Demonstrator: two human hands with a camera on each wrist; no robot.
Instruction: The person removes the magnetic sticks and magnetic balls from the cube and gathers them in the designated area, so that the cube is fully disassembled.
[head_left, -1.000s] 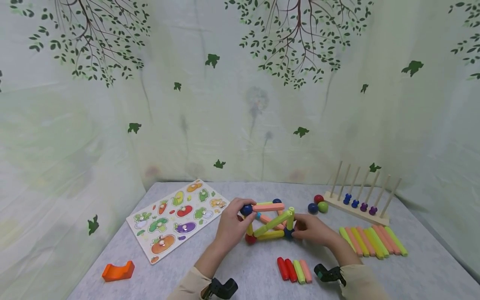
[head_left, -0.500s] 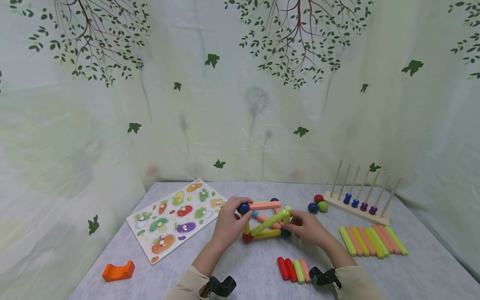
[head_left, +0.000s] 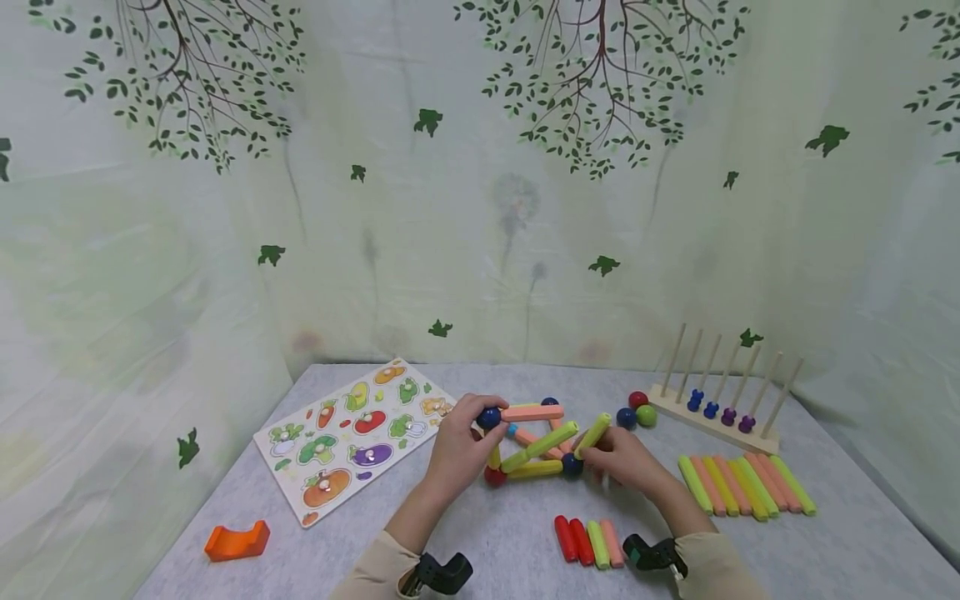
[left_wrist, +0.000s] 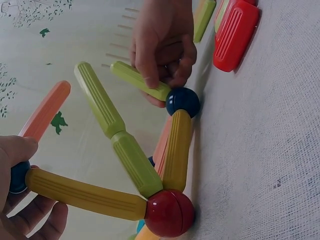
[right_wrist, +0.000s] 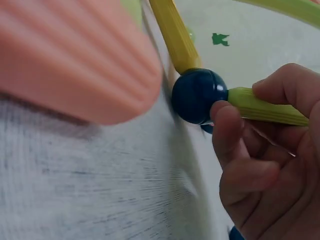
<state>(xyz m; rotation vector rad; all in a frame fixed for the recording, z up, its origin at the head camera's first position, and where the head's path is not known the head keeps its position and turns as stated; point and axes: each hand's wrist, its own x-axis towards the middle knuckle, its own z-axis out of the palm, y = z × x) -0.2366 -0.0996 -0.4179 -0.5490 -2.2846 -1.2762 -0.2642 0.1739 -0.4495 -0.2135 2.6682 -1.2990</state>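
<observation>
- The stick-and-ball frame (head_left: 536, 469) is set at the middle of the table (head_left: 300, 567), between the two hands.
- At its near left corner, a red ball (head_left: 495, 477) is joined by a yellow rod (left_wrist: 176, 150) to a lower navy ball (head_left: 572, 465) at the near right.
- From the red ball, two green rods joined end to end (head_left: 540, 446) are slanted upward.
- A single green rod (head_left: 594, 435), its lower end at the lower navy ball, is pinched by the right hand (head_left: 622, 457); its top is tilted outward to the right, and the ball is touched by a fingertip.
- An upper navy ball (head_left: 489, 418) is gripped between thumb and fingers by the left hand (head_left: 459, 442), its wrist angled inward; a salmon rod (head_left: 532, 412) is seen extending rightward from that ball.
- Both forearms are brought in from the near edge, with a black wrist camera (head_left: 444, 573) worn on each.
- Nearer the person, four short rods (head_left: 585, 542) are laid side by side.
</observation>
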